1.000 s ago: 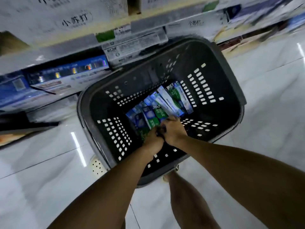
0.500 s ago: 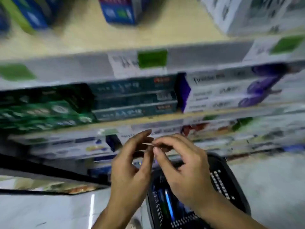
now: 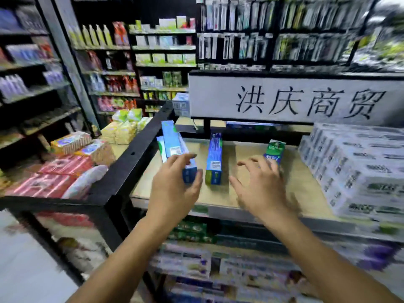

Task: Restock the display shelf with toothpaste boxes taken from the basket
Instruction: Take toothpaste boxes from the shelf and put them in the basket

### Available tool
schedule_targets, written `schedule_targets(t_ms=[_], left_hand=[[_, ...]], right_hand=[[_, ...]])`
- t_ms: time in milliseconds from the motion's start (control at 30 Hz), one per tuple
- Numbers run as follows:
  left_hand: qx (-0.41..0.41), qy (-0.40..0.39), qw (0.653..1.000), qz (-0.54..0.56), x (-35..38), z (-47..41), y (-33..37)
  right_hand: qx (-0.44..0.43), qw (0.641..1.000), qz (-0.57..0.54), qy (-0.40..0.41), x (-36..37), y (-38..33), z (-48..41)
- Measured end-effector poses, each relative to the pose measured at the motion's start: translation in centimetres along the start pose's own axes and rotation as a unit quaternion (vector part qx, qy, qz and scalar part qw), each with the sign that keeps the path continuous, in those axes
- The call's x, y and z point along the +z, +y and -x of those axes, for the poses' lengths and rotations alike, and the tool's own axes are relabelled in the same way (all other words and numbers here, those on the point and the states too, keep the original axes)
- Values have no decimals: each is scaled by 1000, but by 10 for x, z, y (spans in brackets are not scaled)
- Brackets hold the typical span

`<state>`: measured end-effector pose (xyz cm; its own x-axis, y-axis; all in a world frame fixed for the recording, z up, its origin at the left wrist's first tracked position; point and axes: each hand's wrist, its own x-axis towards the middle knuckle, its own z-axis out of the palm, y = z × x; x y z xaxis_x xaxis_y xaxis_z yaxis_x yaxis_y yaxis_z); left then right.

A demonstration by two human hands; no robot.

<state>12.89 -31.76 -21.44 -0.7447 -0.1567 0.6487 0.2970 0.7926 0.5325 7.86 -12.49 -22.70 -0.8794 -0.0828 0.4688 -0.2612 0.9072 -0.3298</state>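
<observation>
On the tan top board of the display shelf [image 3: 220, 199] lie three toothpaste boxes, end toward me. My left hand [image 3: 172, 191] grips the near end of the light blue toothpaste box [image 3: 171, 141], which rests on a white and green one at the left. A blue and green box [image 3: 214, 158] lies alone in the middle. My right hand [image 3: 260, 186], blurred, hovers with spread fingers just in front of the green-topped box [image 3: 276, 149] and holds nothing. The basket is out of view.
A tall stack of white toothpaste packs [image 3: 358, 169] fills the right of the board. A white sign with black characters [image 3: 306, 101] hangs behind. A black frame rail [image 3: 135, 154] borders the left, with red packs [image 3: 59, 173] beyond. Lower shelves hold more boxes.
The view rose from the basket on the floor to the top shelf. Both hands left the basket and now reach over the board, the left one on a blue box.
</observation>
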Motion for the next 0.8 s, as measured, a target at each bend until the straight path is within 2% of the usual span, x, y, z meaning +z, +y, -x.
schedule_targets(t_ms=[67, 133, 233, 367, 467, 567, 667, 800], left_hand=[[30, -74, 996, -44, 22, -8, 5], [46, -136, 986, -89, 44, -15, 8], [38, -199, 968, -146, 67, -27, 10], [1, -228, 963, -145, 88, -41, 10], [-13, -224, 967, -116, 94, -44, 7], [-24, -165, 985, -40, 85, -26, 16], [27, -112, 993, 20, 70, 16, 33], [40, -110, 990, 73, 48, 97, 53]], right_hand=[[27, 996, 55, -69, 5, 5, -8], [34, 992, 66, -99, 8, 10, -12], [60, 993, 50, -88, 4, 17, -13], [107, 992, 28, -61, -5, 32, -13], [125, 990, -58, -15, -18, 45, -7], [107, 983, -134, 67, -35, 46, 17], [69, 973, -193, 107, -45, 38, 66], [50, 958, -251, 132, -55, 42, 160]])
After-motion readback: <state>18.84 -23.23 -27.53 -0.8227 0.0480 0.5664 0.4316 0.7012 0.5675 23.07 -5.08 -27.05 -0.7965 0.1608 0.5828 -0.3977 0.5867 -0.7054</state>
